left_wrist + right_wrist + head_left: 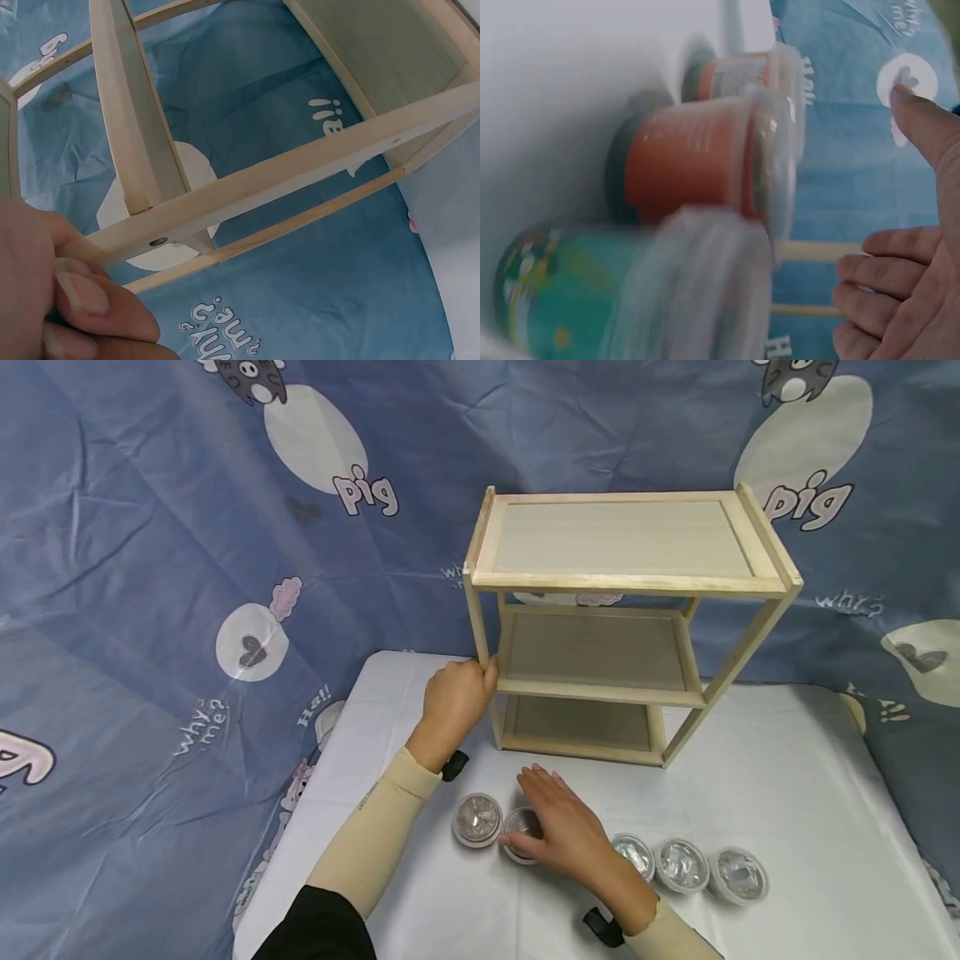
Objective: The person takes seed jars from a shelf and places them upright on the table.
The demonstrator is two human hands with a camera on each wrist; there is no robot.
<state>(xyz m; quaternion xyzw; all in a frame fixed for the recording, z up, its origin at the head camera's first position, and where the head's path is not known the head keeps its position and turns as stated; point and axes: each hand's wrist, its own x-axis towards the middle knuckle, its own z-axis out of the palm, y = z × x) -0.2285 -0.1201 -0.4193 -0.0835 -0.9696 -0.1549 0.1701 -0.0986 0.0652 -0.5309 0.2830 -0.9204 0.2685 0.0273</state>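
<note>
A three-tier wooden shelf (600, 689) stands upright at the back of the white table. My left hand (456, 703) grips its left front post, the fingers curled round the wood (247, 187) in the left wrist view. Over the row of small lidded tubs, my right hand (564, 833) is spread, thumb apart from the fingers. It partly covers one clear-lidded tub (522, 828); another tub (477, 820) sits just left of that. From the side, the right wrist view shows an orange tub (686, 169) and a blurred teal tub (577, 285) near the open palm (922, 315).
Further right in the row are three tubs, among them a middle one (682, 866) and an end one (738, 876). A blue printed cloth (187, 527) hangs behind and left of the white-covered table (810, 793).
</note>
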